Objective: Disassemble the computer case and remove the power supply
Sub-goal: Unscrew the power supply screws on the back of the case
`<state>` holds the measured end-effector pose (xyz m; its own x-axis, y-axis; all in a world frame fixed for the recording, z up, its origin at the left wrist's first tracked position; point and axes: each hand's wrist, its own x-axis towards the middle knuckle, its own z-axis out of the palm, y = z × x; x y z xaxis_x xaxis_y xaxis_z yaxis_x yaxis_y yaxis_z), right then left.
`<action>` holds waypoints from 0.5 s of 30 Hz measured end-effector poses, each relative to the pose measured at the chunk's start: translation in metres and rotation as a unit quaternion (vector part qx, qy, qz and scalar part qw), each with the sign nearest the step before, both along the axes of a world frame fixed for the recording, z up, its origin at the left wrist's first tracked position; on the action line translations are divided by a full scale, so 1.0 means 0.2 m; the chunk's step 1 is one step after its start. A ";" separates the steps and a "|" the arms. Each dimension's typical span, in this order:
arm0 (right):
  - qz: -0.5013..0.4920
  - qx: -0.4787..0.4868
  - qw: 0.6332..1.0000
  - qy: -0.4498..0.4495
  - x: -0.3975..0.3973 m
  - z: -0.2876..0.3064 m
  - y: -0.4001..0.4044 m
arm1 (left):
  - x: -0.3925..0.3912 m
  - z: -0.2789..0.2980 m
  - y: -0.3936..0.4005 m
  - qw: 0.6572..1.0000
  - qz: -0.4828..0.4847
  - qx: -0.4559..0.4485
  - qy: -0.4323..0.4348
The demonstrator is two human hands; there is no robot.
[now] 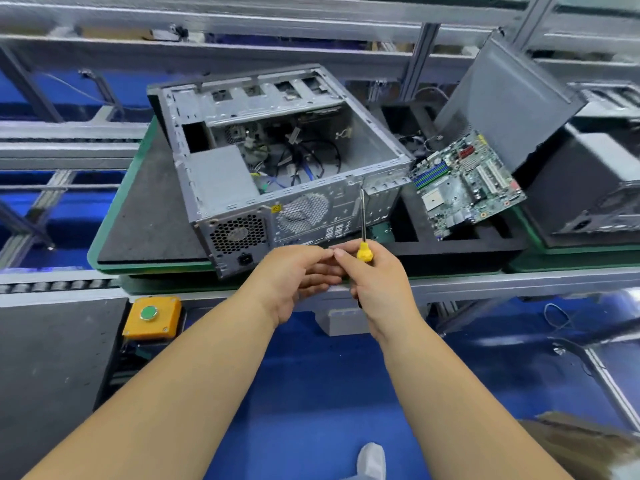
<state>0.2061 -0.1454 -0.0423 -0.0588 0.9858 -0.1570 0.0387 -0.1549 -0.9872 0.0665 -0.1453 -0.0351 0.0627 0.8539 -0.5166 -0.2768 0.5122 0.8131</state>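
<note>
Hands: right hand (375,275) wrapped round the screwdriver (362,233) by its yellow-topped handle, shaft pointing up toward the case; left hand (298,275) holding nothing, fingers loosely curled, tips meeting the right hand's fingertips just beside the handle.
Screwdriver: tip level with a tab on the rear top edge of the case (277,174), near it; contact impossible to tell.
Case: lying open side up on a dark mat (152,216) on the desk, rear panel facing the camera.
Done: side panel (509,98) off, propped upright to the right; motherboard (467,188) out, resting tilted on a black foam tray (460,247) just beside the case.
Power supply: still inside, grey PSU (221,178) seated in the near-left corner, its fan grille and socket showing through the rear panel.
Cables: loose black, blue and yellow cables (301,161) piled on the case floor; whether any remain plugged in, too small to tell.
Left: likely the rear screws round the PSU grille, then freeing the cables and lifting the unit out.
Progress: judged past halfway, the main removal not yet made.
Surroundings: yellow box with a green button (149,313) at the desk's front edge; second black case (588,181) at far right; blue floor below.
</note>
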 end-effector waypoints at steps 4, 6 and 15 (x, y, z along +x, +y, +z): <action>-0.009 -0.006 1.000 -0.018 0.25 0.01 0.14 | 0.22 0.00 0.10 1.000 -0.009 0.012 0.022; -0.033 -0.019 0.999 -0.026 0.40 0.01 0.23 | 0.32 0.00 0.16 0.999 0.004 0.016 0.034; -0.050 -0.082 0.993 -0.062 0.77 -0.12 0.60 | 0.59 -0.02 0.33 0.990 0.121 -0.006 0.074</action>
